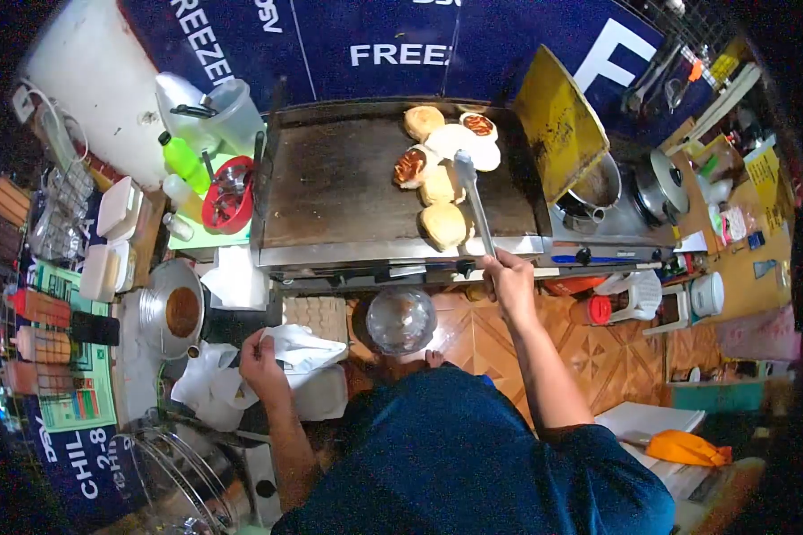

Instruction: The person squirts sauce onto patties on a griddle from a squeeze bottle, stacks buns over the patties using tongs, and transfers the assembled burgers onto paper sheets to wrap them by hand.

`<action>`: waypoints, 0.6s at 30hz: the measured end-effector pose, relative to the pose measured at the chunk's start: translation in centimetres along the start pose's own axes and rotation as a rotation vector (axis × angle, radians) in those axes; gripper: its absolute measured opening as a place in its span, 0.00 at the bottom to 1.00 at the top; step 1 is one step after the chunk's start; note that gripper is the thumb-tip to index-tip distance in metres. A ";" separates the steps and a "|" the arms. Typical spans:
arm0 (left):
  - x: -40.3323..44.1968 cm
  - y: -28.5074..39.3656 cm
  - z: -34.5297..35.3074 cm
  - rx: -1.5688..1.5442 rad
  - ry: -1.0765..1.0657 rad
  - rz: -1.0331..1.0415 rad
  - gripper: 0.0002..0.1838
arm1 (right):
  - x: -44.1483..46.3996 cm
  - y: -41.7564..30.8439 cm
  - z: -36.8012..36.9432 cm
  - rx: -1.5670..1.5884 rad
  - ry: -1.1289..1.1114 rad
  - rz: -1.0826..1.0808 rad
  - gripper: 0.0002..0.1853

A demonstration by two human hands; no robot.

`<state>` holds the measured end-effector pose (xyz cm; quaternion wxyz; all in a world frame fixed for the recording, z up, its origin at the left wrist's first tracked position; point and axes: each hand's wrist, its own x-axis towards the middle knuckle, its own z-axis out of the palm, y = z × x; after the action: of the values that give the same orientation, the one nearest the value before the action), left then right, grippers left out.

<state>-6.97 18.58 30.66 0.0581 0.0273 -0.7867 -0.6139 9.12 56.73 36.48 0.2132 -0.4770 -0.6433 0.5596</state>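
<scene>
My right hand (511, 283) is closed around the handle of long metal tongs (477, 201). Their tips rest on a white, flat fried egg (462, 145) on the griddle (330, 178). Around the egg lie bun halves: plain ones, such as the front bun (442, 226), and two with red sauce, including the sauced bun (413, 167) on the left. To the lower left, my left hand (260, 358) has its fingers closed at the edge of a white paper bag (302, 346); whether it is paper or thin plastic is hard to tell.
A yellow board (559, 125) stands upright at the griddle's right edge, beside pots (660, 187). Left of the griddle are a red bowl (227, 194) with utensils and a green bottle (185, 163). A clear round container (401, 321) sits below the griddle.
</scene>
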 end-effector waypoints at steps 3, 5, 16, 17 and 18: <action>0.1 1.5 0.6 0.039 -0.063 0.018 0.08 | 0.4 0.6 -0.7 0.042 -0.040 -0.027 0.08; 0.3 1.5 1.0 0.085 -0.034 0.035 0.09 | 0.4 0.1 -0.5 0.165 -0.054 0.055 0.08; 0.4 2.2 0.8 0.118 -0.037 0.044 0.08 | -1.4 -0.7 -1.5 0.144 -0.116 0.119 0.08; 0.4 2.3 0.8 0.139 -0.043 0.047 0.08 | -1.5 -0.8 -1.7 0.179 -0.140 0.130 0.08; 0.4 2.2 0.9 0.137 -0.043 0.044 0.08 | -1.0 -0.4 -1.7 0.176 -0.140 0.130 0.08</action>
<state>-7.37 19.96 32.60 0.0525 0.0007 -0.8284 -0.5577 10.82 56.76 37.61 0.1722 -0.4568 -0.5729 0.6584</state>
